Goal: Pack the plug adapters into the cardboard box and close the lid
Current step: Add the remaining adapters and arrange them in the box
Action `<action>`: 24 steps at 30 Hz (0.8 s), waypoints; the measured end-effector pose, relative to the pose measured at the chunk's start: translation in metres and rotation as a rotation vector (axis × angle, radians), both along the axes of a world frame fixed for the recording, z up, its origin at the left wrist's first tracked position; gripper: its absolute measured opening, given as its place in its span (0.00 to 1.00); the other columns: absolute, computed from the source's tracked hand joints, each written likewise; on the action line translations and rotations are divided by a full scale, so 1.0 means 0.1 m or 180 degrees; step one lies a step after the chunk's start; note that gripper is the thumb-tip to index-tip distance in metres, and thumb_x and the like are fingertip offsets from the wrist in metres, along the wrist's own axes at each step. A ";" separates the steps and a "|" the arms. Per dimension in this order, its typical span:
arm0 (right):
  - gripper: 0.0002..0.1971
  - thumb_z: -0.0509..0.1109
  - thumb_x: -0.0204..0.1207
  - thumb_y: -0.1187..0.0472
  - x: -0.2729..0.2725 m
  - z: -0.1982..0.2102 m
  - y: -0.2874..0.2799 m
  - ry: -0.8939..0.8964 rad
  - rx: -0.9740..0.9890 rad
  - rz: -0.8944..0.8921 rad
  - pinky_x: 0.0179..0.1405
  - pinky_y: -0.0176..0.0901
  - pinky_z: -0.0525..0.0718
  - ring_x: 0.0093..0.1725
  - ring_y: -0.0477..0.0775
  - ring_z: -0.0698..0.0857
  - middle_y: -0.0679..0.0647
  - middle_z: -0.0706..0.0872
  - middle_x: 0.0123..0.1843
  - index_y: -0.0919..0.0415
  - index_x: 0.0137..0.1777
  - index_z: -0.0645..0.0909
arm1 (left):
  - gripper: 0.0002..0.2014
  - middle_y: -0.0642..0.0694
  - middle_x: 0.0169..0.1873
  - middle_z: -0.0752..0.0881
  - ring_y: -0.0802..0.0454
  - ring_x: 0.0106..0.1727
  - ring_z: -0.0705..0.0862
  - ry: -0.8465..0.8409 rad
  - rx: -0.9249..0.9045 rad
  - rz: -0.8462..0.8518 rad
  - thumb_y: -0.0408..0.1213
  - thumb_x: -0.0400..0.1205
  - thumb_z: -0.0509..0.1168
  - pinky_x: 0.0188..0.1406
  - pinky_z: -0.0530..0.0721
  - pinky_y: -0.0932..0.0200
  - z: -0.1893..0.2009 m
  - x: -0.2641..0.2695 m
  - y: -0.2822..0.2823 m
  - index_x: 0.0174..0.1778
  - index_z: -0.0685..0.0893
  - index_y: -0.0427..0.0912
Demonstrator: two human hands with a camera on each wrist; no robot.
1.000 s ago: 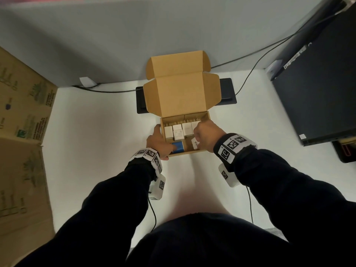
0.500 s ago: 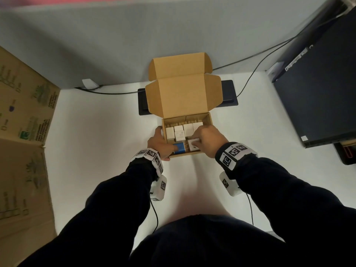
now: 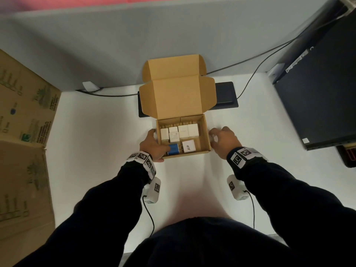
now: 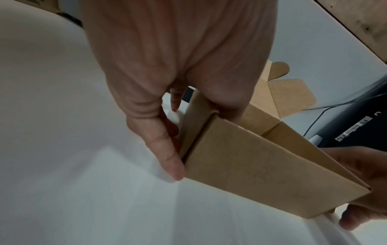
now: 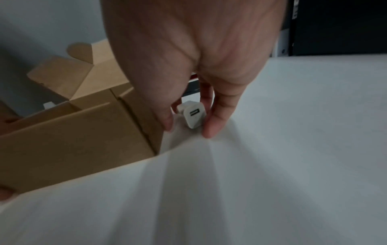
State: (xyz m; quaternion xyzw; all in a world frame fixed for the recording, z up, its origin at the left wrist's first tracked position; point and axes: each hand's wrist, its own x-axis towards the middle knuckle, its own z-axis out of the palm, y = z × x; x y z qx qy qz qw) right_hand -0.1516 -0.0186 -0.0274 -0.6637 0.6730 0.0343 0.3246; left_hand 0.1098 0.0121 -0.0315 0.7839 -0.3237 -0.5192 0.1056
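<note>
The head view shows the left hand (image 3: 154, 146) clamped on the near-left corner of the cardboard box (image 3: 205, 132), thumb inside the wall and fingers (image 4: 167, 154) outside, probably to steady it while it fills. Inside lie white plug adapters (image 3: 180, 132), a blue adapter (image 3: 173, 149) and a labelled one (image 3: 188, 146); the lid (image 3: 177, 97) stands open. Just right of the box, the right hand (image 3: 224, 140) curls partly closed round a white adapter (image 5: 193, 115) on the table (image 3: 96, 151), likely the next to go in.

blue adapter (image 3: 173, 149): near end covered by the left hand (image 3: 154, 146)
right hand (image 4: 364, 187): cut off by the left-wrist frame edge
loose white adapter (image 5: 193, 116): prongs hidden behind fingers (image 5: 217, 114)
handwritten label (image 3: 188, 147): too small to read
</note>
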 end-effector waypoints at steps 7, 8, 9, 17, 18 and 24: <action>0.18 0.69 0.77 0.62 0.06 0.20 0.02 -0.1012 -0.1382 -0.0334 0.49 0.45 0.81 0.51 0.57 0.82 0.56 0.81 0.59 0.53 0.66 0.75 | 0.64 0.37 0.71 0.77 0.34 0.70 0.80 -0.0474 -0.0314 -0.0089 0.59 0.61 0.82 0.65 0.86 0.36 0.07 -0.10 0.02 0.87 0.49 0.54; 0.19 0.70 0.77 0.61 0.10 0.26 0.01 -0.1072 -0.1458 -0.0180 0.53 0.46 0.80 0.55 0.56 0.81 0.55 0.83 0.61 0.54 0.67 0.75 | 0.65 0.34 0.73 0.73 0.31 0.73 0.77 -0.0663 -0.0399 -0.0113 0.62 0.60 0.82 0.70 0.82 0.35 0.08 -0.14 0.02 0.87 0.48 0.53; 0.19 0.71 0.76 0.60 0.16 0.32 0.01 -0.1062 -0.1483 0.0028 0.55 0.46 0.79 0.58 0.56 0.80 0.55 0.84 0.62 0.55 0.67 0.77 | 0.65 0.33 0.74 0.70 0.29 0.74 0.74 -0.0795 -0.0466 -0.0135 0.64 0.60 0.82 0.71 0.80 0.34 0.09 -0.17 0.01 0.86 0.49 0.52; 0.08 0.69 0.75 0.63 0.60 0.52 -0.08 0.0792 -0.0440 0.1585 0.59 0.56 0.71 0.61 0.62 0.76 0.57 0.85 0.54 0.56 0.53 0.83 | 0.74 0.33 0.79 0.62 0.27 0.76 0.70 -0.0907 -0.0087 -0.0226 0.62 0.59 0.85 0.72 0.76 0.35 0.14 -0.48 -0.04 0.87 0.32 0.60; 0.05 0.67 0.75 0.64 0.64 0.54 -0.09 0.0996 -0.0373 0.1659 0.59 0.57 0.70 0.61 0.62 0.75 0.57 0.84 0.51 0.55 0.48 0.81 | 0.74 0.33 0.78 0.63 0.27 0.75 0.72 -0.0922 -0.0056 -0.0205 0.58 0.60 0.85 0.70 0.78 0.35 0.13 -0.49 -0.05 0.86 0.31 0.62; 0.08 0.64 0.73 0.66 0.77 0.56 -0.13 0.1489 -0.0305 0.1775 0.61 0.60 0.67 0.56 0.61 0.77 0.52 0.73 0.34 0.53 0.38 0.72 | 0.74 0.35 0.71 0.68 0.29 0.65 0.80 -0.1027 -0.0137 -0.0252 0.50 0.60 0.87 0.60 0.85 0.36 0.06 -0.45 -0.07 0.84 0.31 0.68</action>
